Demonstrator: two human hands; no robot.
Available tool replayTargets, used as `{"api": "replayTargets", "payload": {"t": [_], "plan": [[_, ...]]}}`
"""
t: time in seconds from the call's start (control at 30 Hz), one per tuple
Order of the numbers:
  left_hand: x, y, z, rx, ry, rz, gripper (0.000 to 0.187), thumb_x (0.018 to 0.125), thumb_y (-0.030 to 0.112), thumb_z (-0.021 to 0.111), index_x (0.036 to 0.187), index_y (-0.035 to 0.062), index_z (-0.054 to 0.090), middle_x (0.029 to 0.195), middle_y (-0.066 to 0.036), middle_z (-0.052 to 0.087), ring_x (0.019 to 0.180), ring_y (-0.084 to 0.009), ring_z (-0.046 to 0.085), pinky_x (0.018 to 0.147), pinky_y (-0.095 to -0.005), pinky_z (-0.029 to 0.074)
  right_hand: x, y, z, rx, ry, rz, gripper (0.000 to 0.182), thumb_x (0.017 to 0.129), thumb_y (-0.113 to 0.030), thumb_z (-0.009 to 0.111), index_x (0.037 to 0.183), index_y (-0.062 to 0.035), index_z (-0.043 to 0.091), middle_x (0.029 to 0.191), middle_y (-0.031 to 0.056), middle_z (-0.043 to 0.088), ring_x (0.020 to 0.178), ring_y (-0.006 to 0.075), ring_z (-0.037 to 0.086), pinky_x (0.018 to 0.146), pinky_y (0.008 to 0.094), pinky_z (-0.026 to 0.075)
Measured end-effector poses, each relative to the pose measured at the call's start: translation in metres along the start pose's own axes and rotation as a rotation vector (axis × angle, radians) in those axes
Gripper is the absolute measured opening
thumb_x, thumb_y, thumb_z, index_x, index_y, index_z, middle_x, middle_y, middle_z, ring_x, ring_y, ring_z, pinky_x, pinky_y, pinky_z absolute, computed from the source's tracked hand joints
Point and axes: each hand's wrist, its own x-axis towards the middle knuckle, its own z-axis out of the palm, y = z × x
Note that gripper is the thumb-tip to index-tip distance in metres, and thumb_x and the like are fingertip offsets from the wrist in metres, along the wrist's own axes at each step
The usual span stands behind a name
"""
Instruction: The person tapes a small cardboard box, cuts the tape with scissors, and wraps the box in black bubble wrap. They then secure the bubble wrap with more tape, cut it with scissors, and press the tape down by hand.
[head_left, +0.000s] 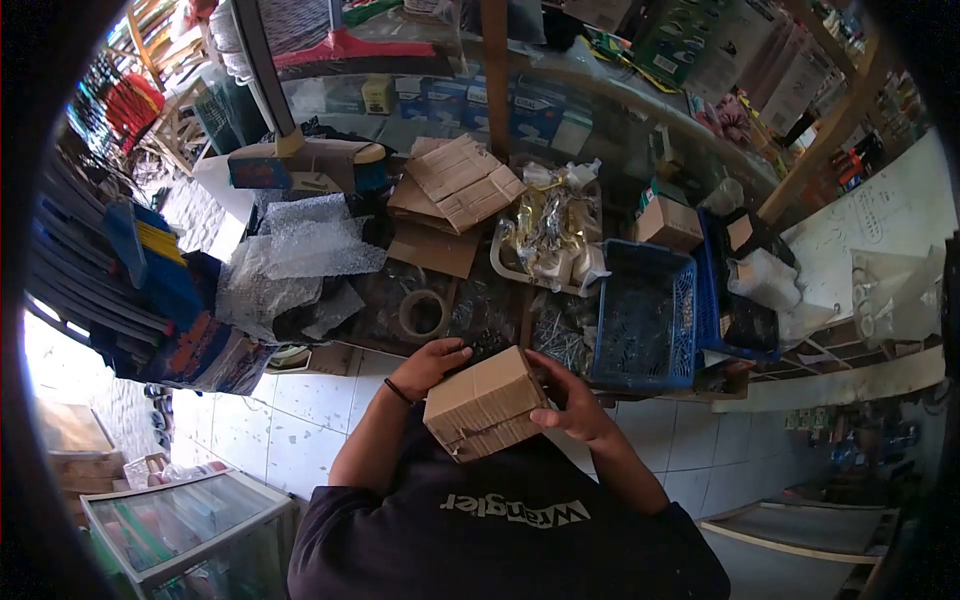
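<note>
A small brown cardboard box is held tilted in front of my chest, its near side creased and torn along the lower edge. My right hand grips its right end, the thumb pressing on the near side. Against the far left edge of the box rests my left hand, with a dark band at the wrist; its fingers are curled and partly hidden. Just beyond the box, a roll of tape lies on the cluttered counter.
Flattened cardboard pieces, bubble wrap and a white tray of wrapped gold-coloured parts lie on the counter. To the right stands a blue plastic basket. A glass-sided case is at lower left.
</note>
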Motion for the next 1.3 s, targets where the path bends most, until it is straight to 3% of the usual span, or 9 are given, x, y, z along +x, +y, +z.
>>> {"api": "replayTargets", "payload": {"t": [0.1,0.17,0.37,0.57,0.67,0.87,0.97,1.1,1.3], "plan": [[0.01,-0.014,-0.013,0.033,0.145,0.019,0.019,0.09,0.021,0.051,0.092,0.0029,0.056,0.08,0.002,0.057,0.072,-0.0058,0.052,0.064,-0.0231,0.044,0.006,0.001,0.0,0.083,0.042,-0.007,0.086,0.064,-0.036,0.071,0.134,-0.0051,0.032,0.129,0.0145,0.038,0.121,0.0288,0.037,0.101,0.0402,0.027],[0.017,-0.029,-0.025,0.14,0.311,0.038,0.022,0.09,0.021,0.052,0.097,0.0011,0.057,0.084,0.0,0.059,0.077,-0.0084,0.054,0.069,-0.025,0.045,0.011,0.014,-0.008,0.217,0.115,0.004,0.08,0.065,-0.032,0.069,0.132,-0.0037,0.035,0.124,0.0126,0.043,0.118,0.0258,0.039,0.1,0.0381,0.029],[0.008,-0.021,-0.048,0.106,0.322,-0.068,0.033,0.089,0.024,0.053,0.109,-0.0018,0.055,0.096,-0.005,0.061,0.085,-0.0123,0.056,0.076,-0.0261,0.045,0.034,0.042,-0.029,0.413,0.377,-0.081,0.058,0.071,-0.025,0.061,0.122,-0.0035,0.045,0.115,0.0067,0.049,0.107,0.0201,0.046,0.09,0.0356,0.036],[-0.016,0.02,-0.032,0.002,0.454,-0.059,0.035,0.087,0.03,0.056,0.101,-0.0022,0.057,0.091,-0.002,0.059,0.082,-0.0089,0.052,0.072,-0.0237,0.042,0.063,0.098,-0.056,0.43,0.496,-0.006,0.047,0.074,-0.022,0.058,0.118,-0.0052,0.048,0.109,0.0065,0.053,0.1,0.0201,0.051,0.085,0.0353,0.041],[-0.008,0.006,-0.052,0.096,0.298,-0.028,0.038,0.086,0.034,0.058,0.101,-0.0014,0.057,0.09,-0.002,0.059,0.082,-0.0088,0.052,0.071,-0.0239,0.042,0.075,0.117,-0.063,0.418,0.513,0.053,0.045,0.075,-0.022,0.058,0.116,-0.0052,0.05,0.106,0.0078,0.055,0.098,0.0221,0.052,0.085,0.0364,0.042],[-0.021,0.021,-0.061,0.354,0.195,0.024,0.062,0.085,0.036,0.059,0.119,-0.0127,0.042,0.103,-0.013,0.059,0.098,-0.016,0.053,0.084,-0.0254,0.041,0.093,0.153,-0.077,0.307,0.723,0.145,0.053,0.072,-0.031,0.063,0.118,-0.0079,0.05,0.105,0.0075,0.054,0.095,0.0223,0.052,0.081,0.0372,0.042],[-0.019,0.027,-0.073,0.35,0.096,-0.039,0.07,0.084,0.036,0.06,0.123,-0.0165,0.034,0.107,-0.017,0.058,0.104,-0.0181,0.051,0.09,-0.0263,0.039,0.092,0.158,-0.083,0.468,0.68,0.18,0.054,0.073,-0.031,0.062,0.121,-0.0083,0.048,0.107,0.0072,0.054,0.099,0.0228,0.051,0.083,0.0372,0.041],[-0.016,0.026,-0.073,0.351,0.064,-0.041,0.069,0.084,0.037,0.059,0.123,-0.0151,0.036,0.103,-0.016,0.059,0.096,-0.0161,0.053,0.085,-0.0259,0.041,0.094,0.157,-0.078,0.361,0.747,0.146,0.044,0.078,-0.029,0.059,0.115,-0.0065,0.052,0.108,0.0073,0.055,0.099,0.0216,0.052,0.085,0.0363,0.042],[-0.012,0.03,-0.071,0.434,0.091,-0.093,0.068,0.085,0.036,0.059,0.124,-0.0147,0.035,0.099,-0.014,0.059,0.087,-0.0137,0.054,0.075,-0.0253,0.044,0.091,0.139,-0.06,0.04,0.812,0.058,0.052,0.084,-0.033,0.055,0.124,-0.0016,0.045,0.116,0.0084,0.052,0.107,0.018,0.046,0.091,0.0295,0.035]]}}
